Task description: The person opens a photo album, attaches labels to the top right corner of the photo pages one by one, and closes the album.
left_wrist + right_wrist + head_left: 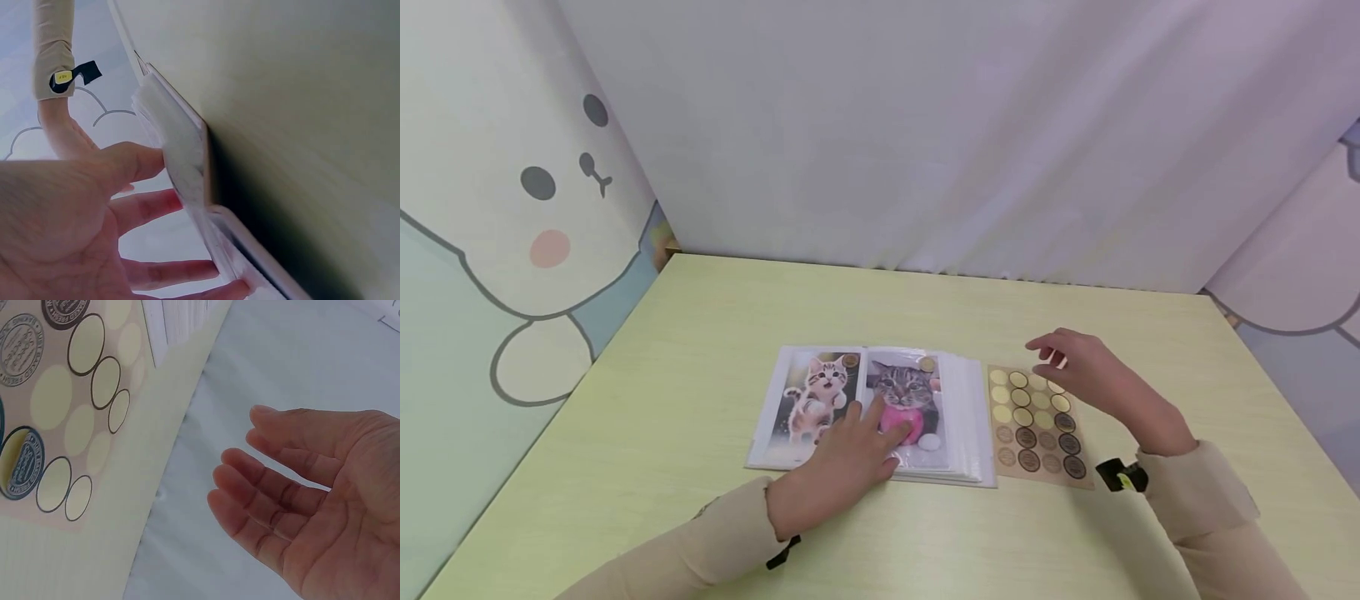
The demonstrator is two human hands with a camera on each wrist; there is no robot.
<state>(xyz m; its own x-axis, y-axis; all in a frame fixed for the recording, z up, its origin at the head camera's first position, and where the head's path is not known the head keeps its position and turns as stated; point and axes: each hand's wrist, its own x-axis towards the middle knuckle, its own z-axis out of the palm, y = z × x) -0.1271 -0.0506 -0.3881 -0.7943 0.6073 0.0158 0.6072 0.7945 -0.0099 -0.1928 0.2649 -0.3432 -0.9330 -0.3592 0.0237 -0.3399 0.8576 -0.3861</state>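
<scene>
An open photo album (765, 433) lies on the table with a kitten picture (816, 408) on its left page and a grey cat with a pink ball (898, 387) on the right. A round brown sticker (851, 360) marks the kitten picture's top corner; a paler golden one (927, 364) marks the cat's. My left hand (842, 462) rests spread across the pages, fingers extended, as the left wrist view also shows. Beside the album is a brown sticker sheet (1037, 477), several of its upper rounds blank. My right hand (1086, 371), fingers loosely bent and holding nothing, hovers over its upper right corner.
The pale yellow-green table (760, 300) reaches back to a white curtain (925, 142). Cartoon-printed panels (497, 275) stand at both sides. In the right wrist view, one dark-ringed sticker (28, 465) on the sheet is partly curled up.
</scene>
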